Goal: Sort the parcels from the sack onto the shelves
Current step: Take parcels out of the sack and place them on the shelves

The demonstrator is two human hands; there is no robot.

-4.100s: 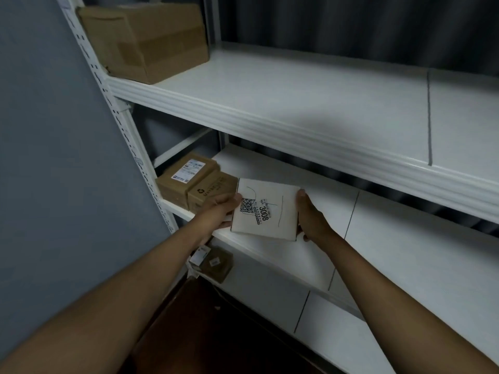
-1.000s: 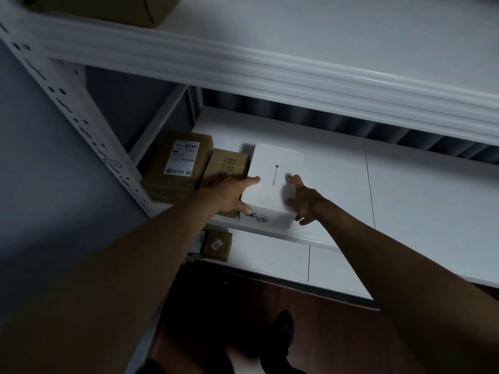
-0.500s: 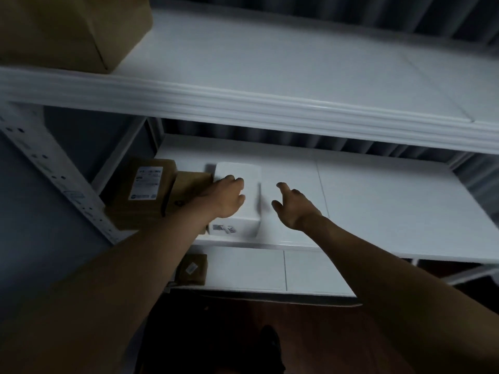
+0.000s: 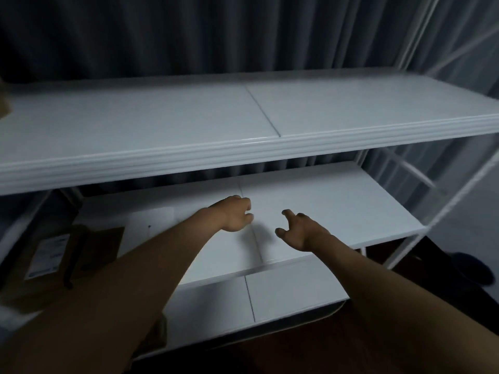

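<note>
Both my hands hang over the middle shelf (image 4: 337,209), and neither holds anything. My left hand (image 4: 234,215) has its fingers loosely curled under, knuckles up, with nothing inside them. My right hand (image 4: 299,230) is just beside it, a small gap between the two, palm turned inward, its fingers (image 4: 286,212) spread and bent like a loose claw, thumb pointing toward my left hand. I cannot tell whether either hand brushes the shelf surface or floats just above it.

The white parcel (image 4: 151,221) lies flat on the same shelf, to the left of my left hand and partly behind my left forearm. It blends into the white board, so its edges are faint; a small dark dot shows on its top. Further left of it, two brown cardboard parcels stand side by side: the nearer brown parcel (image 4: 104,244) just beside the white one, then the labelled brown parcel (image 4: 47,256) with a pale printed sticker on top. The picture is blurred there, so I cannot read the label.

Above my hands runs the upper shelf (image 4: 189,122), with a sliver of another brown box (image 4: 4,105) at its far left edge. Below my forearms is the lower shelf (image 4: 283,295), and under it a dark floor. A dark pleated curtain (image 4: 216,36) hangs behind the rack.
</note>
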